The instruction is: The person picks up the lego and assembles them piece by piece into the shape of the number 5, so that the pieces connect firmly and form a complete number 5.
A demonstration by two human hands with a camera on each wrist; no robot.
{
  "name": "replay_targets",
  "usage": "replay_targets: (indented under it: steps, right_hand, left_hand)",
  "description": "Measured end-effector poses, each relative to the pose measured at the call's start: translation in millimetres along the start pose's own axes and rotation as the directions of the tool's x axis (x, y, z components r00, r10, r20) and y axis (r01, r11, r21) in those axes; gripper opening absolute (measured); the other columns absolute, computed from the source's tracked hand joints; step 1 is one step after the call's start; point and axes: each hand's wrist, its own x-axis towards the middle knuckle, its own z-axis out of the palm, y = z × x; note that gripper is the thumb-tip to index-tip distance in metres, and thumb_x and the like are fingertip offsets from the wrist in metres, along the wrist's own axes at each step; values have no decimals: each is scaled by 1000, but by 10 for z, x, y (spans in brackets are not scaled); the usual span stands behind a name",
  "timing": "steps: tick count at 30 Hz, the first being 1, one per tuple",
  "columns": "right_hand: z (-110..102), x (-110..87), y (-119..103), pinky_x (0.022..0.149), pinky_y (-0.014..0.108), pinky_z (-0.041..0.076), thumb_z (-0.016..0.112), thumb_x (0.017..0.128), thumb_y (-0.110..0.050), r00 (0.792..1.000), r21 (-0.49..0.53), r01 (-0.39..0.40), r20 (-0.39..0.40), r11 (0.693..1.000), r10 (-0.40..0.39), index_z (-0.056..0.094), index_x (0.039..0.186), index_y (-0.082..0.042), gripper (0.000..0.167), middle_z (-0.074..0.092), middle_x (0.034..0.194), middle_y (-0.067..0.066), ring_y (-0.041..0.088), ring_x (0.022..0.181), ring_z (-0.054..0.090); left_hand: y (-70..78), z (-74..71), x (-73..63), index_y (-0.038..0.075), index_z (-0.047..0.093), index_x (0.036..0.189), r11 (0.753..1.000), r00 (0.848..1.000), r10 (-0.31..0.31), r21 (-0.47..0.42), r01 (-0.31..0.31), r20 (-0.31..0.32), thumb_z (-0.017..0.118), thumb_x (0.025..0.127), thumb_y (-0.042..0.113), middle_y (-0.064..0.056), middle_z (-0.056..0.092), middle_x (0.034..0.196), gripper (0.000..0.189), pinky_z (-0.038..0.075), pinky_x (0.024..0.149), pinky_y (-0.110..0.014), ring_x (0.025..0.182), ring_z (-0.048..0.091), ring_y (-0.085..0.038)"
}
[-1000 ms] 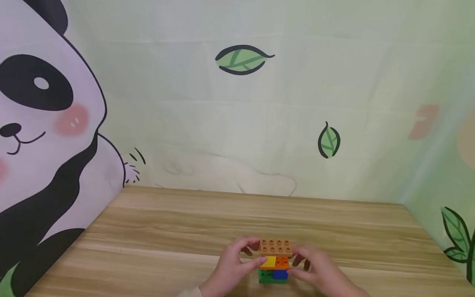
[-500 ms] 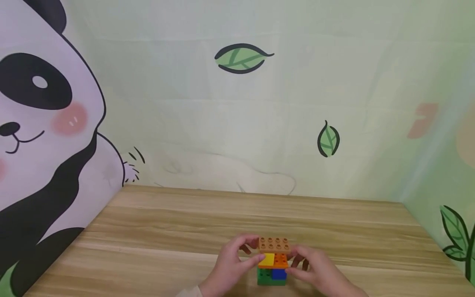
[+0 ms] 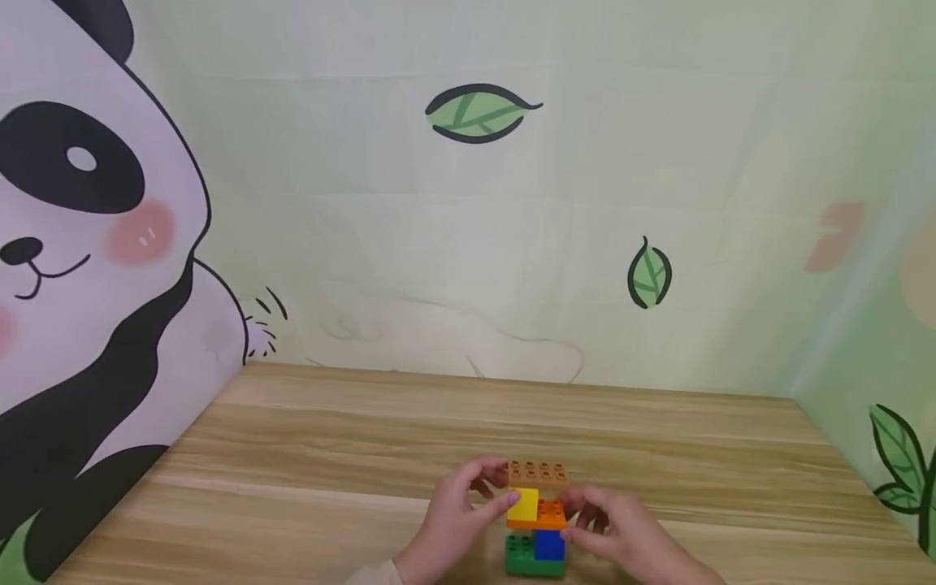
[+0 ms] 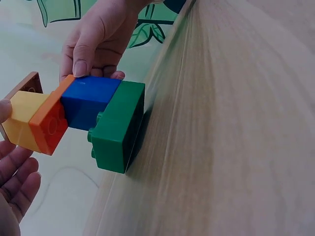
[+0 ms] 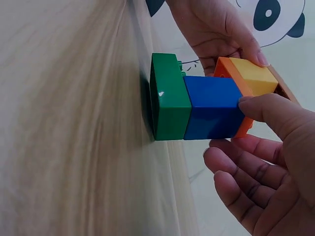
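Both hands hold a stack of toy building bricks in front of me. A green brick [image 3: 532, 565] forms its base, and a blue brick [image 5: 211, 105] stands on one end of it. Over the blue brick lies a thin orange brick [image 4: 49, 125]. A yellow brick [image 3: 523, 505] rises from the orange one's left half, topped by a brown studded plate [image 3: 537, 473]. My left hand [image 3: 464, 505] pinches the upper part, thumb on the yellow brick and fingers behind. My right hand [image 3: 621, 524] grips from the right, its thumb at the seam between blue and orange.
The wood-grained table [image 3: 329, 439] runs back to a pale green cloth backdrop [image 3: 351, 162] with printed leaves. A large printed panda [image 3: 175, 325] covers the left side. In both wrist views, the green brick's underside is close to the tabletop.
The stack has tipped so its front faces show more and the brown plate's studs less. Its green base sits lower in the head view. Both hands keep their hold.
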Motion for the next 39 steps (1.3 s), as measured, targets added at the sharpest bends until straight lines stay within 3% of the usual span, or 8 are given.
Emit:
replay_targets:
  steps: [9,16,26,39]
  right_hand:
    - [13,2,8,65,21,52,64,92,-25,1000,78,5,15,997,-7,63,113,0,33,68,100,11,3,76,58]
    - [21,-7,54,64,22,53,61,94,-18,997,184,63,36,981,-70,59,117,7,34,68,100,15,2,80,60]
    - [32,3,65,62,22,52,60,95,-21,998,212,-32,51,977,21,57,118,7,37,67,99,14,7,76,60]
    - [64,41,110,60,24,53,57,97,-22,995,286,-93,64,954,78,55,121,9,39,67,96,11,12,72,60]
  left_hand:
    - [-13,23,23,5,62,117,1000,1000,-2,8,2,-21,67,90,30,-5,67,97,37,50,75,-19,84,57,-8]
    - [-55,49,26,6,62,119,1000,999,-18,15,19,-27,66,91,31,-5,68,95,38,49,73,-19,81,57,-5]
    - [-103,50,50,7,61,120,998,998,-64,5,64,-10,65,91,35,-4,68,96,41,48,72,-19,83,57,-7]
    - [-189,30,133,5,63,116,994,994,-106,2,106,31,65,91,35,-4,68,95,39,47,72,-19,84,56,-10]
